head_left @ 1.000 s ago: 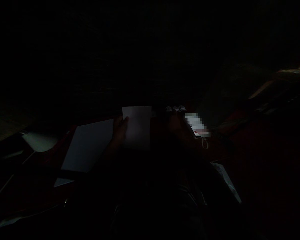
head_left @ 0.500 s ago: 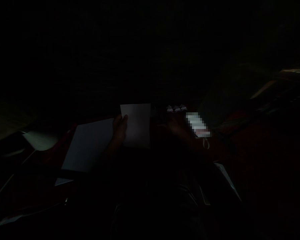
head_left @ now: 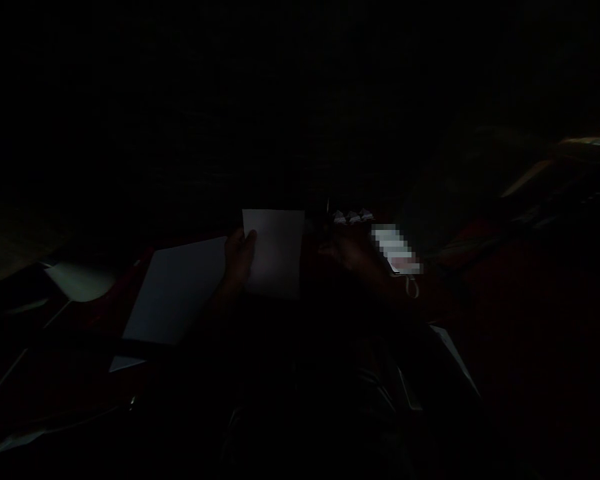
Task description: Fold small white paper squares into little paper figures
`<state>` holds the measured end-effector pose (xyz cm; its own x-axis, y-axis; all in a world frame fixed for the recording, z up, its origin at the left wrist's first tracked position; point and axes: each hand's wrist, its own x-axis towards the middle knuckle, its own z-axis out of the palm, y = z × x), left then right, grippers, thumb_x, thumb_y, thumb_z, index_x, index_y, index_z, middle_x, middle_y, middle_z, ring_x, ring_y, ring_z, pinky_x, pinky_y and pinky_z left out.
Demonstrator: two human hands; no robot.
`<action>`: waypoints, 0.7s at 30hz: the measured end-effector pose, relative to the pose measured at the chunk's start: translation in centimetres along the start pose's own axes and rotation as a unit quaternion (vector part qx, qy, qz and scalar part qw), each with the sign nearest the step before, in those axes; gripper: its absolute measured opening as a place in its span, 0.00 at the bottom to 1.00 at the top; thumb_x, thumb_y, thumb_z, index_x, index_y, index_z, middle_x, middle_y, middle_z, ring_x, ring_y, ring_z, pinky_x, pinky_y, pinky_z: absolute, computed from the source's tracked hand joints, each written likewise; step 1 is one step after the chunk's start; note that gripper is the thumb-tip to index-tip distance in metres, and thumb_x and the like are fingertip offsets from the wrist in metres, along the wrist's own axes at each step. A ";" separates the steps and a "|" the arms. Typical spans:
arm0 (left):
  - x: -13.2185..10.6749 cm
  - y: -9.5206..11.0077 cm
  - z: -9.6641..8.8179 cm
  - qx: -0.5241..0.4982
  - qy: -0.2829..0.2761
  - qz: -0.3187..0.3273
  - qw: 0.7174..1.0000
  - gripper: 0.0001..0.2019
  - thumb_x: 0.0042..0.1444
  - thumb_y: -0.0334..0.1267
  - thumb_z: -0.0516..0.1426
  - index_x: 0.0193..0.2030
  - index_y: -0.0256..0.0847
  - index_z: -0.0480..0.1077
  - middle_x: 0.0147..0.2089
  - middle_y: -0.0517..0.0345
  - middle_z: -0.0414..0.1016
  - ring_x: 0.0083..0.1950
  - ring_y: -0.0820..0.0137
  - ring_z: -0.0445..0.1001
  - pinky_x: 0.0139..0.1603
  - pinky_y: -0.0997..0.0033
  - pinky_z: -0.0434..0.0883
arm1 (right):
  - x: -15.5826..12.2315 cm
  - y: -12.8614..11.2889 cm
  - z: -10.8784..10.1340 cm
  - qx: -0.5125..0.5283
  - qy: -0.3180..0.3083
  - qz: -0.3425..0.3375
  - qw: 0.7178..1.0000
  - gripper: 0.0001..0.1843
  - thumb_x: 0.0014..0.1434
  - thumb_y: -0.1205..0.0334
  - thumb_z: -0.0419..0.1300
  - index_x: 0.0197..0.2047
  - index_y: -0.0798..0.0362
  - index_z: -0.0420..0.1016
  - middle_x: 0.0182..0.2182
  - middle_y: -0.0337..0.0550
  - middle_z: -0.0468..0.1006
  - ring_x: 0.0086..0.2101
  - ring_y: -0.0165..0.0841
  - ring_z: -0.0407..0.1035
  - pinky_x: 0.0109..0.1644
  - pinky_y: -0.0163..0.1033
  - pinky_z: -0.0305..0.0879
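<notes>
The view is very dark. A pale sheet of paper [head_left: 277, 253] stands out in the middle, and my left hand [head_left: 239, 257] grips its left edge, thumb on the near face. Just right of the paper, my right hand [head_left: 344, 252] is dim, with its fingers curled round something too dark to make out. A thin, pale, blade-like sliver [head_left: 328, 205] points upward above that hand. Several small folded white pieces [head_left: 353, 217] lie in a row beyond it. To its right is a phone [head_left: 397, 252] with a lit, blurred-out screen and a cord loop.
A larger pale sheet [head_left: 175, 293] lies left of my left hand, on a dark red surface [head_left: 430, 293]. Another white item [head_left: 80, 279] is farther left. A pale-edged flat object [head_left: 455, 353] lies at lower right, near my right arm.
The paper's right edge has shifted slightly right. The right hand has turned a little, and a thin pale sliver now points up above it. The left hand has barely moved.
</notes>
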<state>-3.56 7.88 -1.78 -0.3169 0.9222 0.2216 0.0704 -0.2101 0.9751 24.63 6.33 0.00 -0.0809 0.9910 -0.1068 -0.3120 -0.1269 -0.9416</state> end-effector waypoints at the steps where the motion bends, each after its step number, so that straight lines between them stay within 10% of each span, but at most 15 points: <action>1: 0.0 0.2 -0.1 0.016 -0.005 0.011 1.000 0.12 0.57 0.49 0.69 0.38 0.43 0.77 0.35 0.56 0.75 0.41 0.60 0.77 0.42 0.64 0.75 | 0.0 0.0 0.1 -0.009 -0.012 0.012 1.000 0.11 0.69 0.52 0.64 0.38 0.48 0.73 0.33 0.41 0.82 0.38 0.36 0.81 0.46 0.44 0.83; 21: -1.5 2.1 -0.2 0.127 -0.207 0.010 0.970 0.08 0.53 0.45 0.72 0.31 0.45 0.82 0.32 0.56 0.81 0.40 0.57 0.80 0.44 0.61 0.75 | -0.9 -0.5 0.2 -0.232 -0.037 -0.018 0.972 0.15 0.48 0.58 0.81 0.24 0.51 0.80 0.25 0.37 0.80 0.29 0.32 0.74 0.38 0.38 0.72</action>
<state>-3.11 6.02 -0.07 0.0906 0.9811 0.1708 0.3210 -0.1911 0.9276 24.72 5.50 0.66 -0.1514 0.9864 -0.0635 0.1423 -0.0418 -0.9889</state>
